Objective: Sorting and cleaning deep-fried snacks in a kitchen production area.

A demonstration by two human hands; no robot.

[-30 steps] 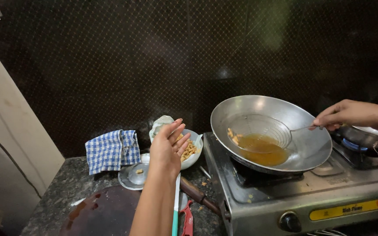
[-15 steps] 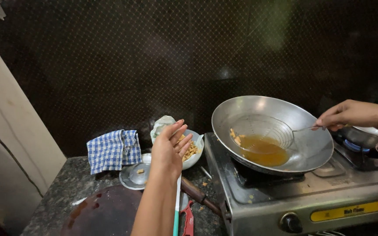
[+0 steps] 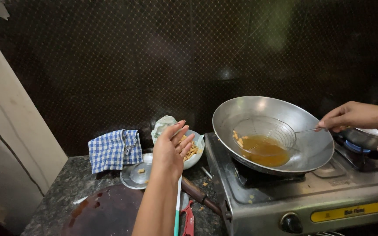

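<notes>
The right hand (image 3: 351, 117) is pinched shut on the thin wire handle of a round mesh strainer (image 3: 264, 130), which dips into the golden oil at the bottom of a wide metal wok (image 3: 311, 131). A few pale fried bits sit at the strainer's left rim. The wok rests on the left burner of a steel gas stove (image 3: 329, 192). The left hand (image 3: 171, 146) is raised above the desk (image 3: 62, 192) with the fingers spread loosely and slightly curled, palm turned toward the wok, gripping nothing. Just behind it stands a white bowl (image 3: 196, 157) with small fried pieces inside, and a crumpled pale wrapper (image 3: 162, 124) lies against the bowl's far side. A flat round metal lid (image 3: 134, 175) lies left of the bowl, and a blue checked cloth (image 3: 112, 148) is bunched against the dark wall beyond it. Near the stove's left edge lie a wooden handle (image 3: 197, 196) and a red-handled tool (image 3: 188, 220).
</notes>
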